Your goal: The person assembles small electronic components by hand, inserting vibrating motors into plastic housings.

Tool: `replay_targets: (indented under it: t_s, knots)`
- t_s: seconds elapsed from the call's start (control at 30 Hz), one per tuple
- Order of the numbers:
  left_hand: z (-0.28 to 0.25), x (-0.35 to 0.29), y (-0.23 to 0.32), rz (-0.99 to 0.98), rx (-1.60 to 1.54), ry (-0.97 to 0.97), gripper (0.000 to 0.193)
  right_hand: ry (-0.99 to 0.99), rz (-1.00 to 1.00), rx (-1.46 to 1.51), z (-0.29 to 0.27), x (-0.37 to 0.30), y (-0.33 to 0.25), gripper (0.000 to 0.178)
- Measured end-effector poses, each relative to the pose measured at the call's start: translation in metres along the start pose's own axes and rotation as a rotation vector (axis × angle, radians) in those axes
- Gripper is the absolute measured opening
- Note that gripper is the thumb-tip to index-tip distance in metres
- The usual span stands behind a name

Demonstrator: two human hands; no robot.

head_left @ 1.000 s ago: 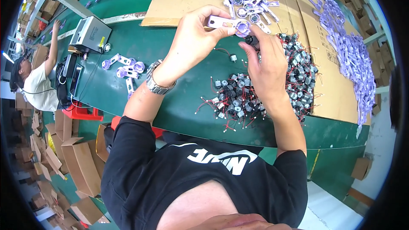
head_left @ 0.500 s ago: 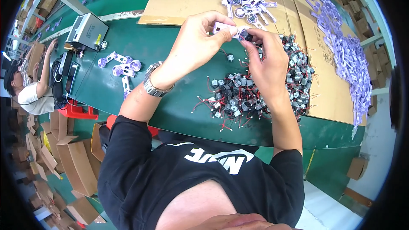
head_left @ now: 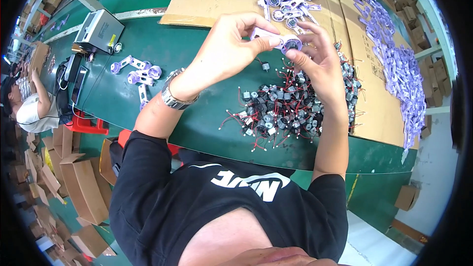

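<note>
Over the green table, my left hand (head_left: pixel 234 44) pinches a white and purple plastic housing (head_left: pixel 266 34) by its handle-like body, thumb on top. The housing's round purple end points right, and a small black motor (head_left: pixel 291 45) sits in that ring. My right hand (head_left: pixel 320 59) is around the round end with its fingers apart; its thumb tip is at the motor's edge, and I cannot tell whether it touches. Beneath my hands lies a heap of small motors (head_left: pixel 281 108) with red wires, partly hidden by my right forearm.
Purple-white housings (head_left: pixel 286 2) lie on a cardboard sheet (head_left: pixel 212 0) ahead, with a long pile of purple parts (head_left: pixel 399 74) at the right. Several joined housings (head_left: pixel 140 75) rest at the left, near a grey metal box (head_left: pixel 100 30). Another person (head_left: pixel 37 103) sits far left.
My right fingers have spread apart from their pinch on the motor. The housing's round end now shows with the motor in it, and my left hand keeps its hold.
</note>
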State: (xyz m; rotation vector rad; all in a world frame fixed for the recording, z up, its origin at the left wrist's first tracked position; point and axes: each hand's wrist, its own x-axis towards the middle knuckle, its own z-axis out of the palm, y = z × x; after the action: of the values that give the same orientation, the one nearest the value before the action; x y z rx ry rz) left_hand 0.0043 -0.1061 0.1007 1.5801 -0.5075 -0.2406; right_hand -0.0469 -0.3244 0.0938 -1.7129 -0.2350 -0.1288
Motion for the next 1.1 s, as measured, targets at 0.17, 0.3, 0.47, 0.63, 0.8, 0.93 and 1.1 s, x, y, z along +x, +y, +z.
replay_targets:
  t_s: [0.17,0.3,0.47,0.63,0.8,0.93,1.1]
  knots:
    - [0.005,-0.004,0.001,0.055,0.104,-0.017,0.019,-0.110,0.045,0.116,-0.002,0.001,0.014,0.038]
    - [0.007,-0.004,-0.001,0.020,0.111,-0.049,0.019,-0.119,0.054,0.116,-0.008,-0.001,0.019,0.032]
    - [0.003,-0.005,0.003,-0.011,0.078,-0.096,0.019,-0.131,0.190,0.144,-0.008,-0.001,0.016,0.029]
    - [0.008,-0.005,-0.005,-0.019,0.063,-0.082,0.018,-0.051,0.233,0.110,0.003,-0.001,0.019,0.025]
    - [0.001,0.004,-0.011,-0.070,-0.144,-0.055,0.020,-0.181,0.241,0.199,-0.001,0.005,0.021,0.033]
    - [-0.001,0.002,-0.008,-0.055,-0.154,-0.037,0.020,-0.176,0.120,0.051,-0.001,0.002,0.014,0.032]
    - [0.003,0.001,-0.006,-0.042,-0.169,-0.039,0.022,-0.098,0.102,-0.066,0.007,-0.001,0.013,0.027]
